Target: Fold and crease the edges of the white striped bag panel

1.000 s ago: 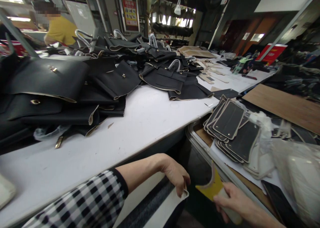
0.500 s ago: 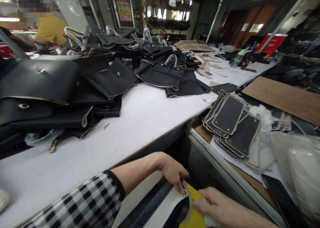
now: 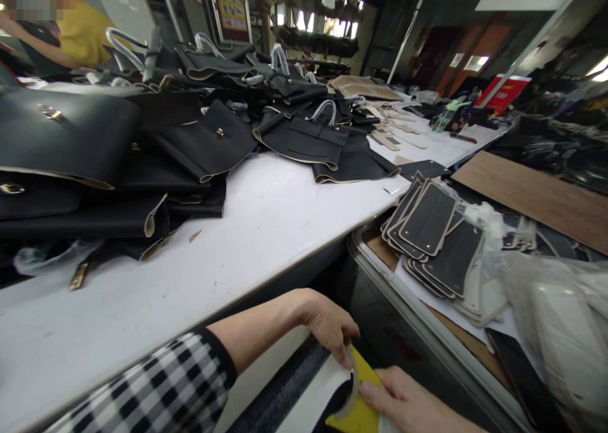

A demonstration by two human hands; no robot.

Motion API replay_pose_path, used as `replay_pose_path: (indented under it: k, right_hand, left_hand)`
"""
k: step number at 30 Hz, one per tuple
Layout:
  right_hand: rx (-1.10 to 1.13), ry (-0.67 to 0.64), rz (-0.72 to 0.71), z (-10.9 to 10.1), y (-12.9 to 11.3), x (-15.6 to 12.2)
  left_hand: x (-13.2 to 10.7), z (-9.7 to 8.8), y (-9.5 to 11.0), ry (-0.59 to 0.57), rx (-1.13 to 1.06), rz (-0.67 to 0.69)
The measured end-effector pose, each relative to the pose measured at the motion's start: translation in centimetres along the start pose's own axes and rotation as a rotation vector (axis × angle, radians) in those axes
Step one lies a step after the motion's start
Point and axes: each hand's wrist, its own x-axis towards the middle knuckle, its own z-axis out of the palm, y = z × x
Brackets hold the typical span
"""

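Both hands at a pale-lined black leather panel (image 3: 311, 392), below the near edge of the white worktable (image 3: 266, 230)
The left hand (image 3: 327, 324) pinches the panel's curled pale rim with bent fingers; the right hand (image 3: 411, 400) lies on a flat yellow sheet (image 3: 354, 417) touching that rim, and its grip cannot be told. Black leather bag pieces (image 3: 199, 142) heap along the table's far-left side, in a dim workshop

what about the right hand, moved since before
Yes, the right hand with the yellow piece moved left from the bench rim to the left hand pinching the pale piece.
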Motion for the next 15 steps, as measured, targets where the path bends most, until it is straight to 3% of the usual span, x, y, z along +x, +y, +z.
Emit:
replay_pose_path:
  k: [6, 15]
  right_hand:
    - [0.156, 0.036, -0.032, 1.2, 2.6, 1.1]
    - [0.164, 0.123, 0.029, 2.3, 2.6, 1.2]
  left_hand:
    - [0.0, 0.2, -0.3, 0.039, -0.018, 0.041]
    - [0.3, 0.3, -1.2, 0.112, -0.027, 0.042]
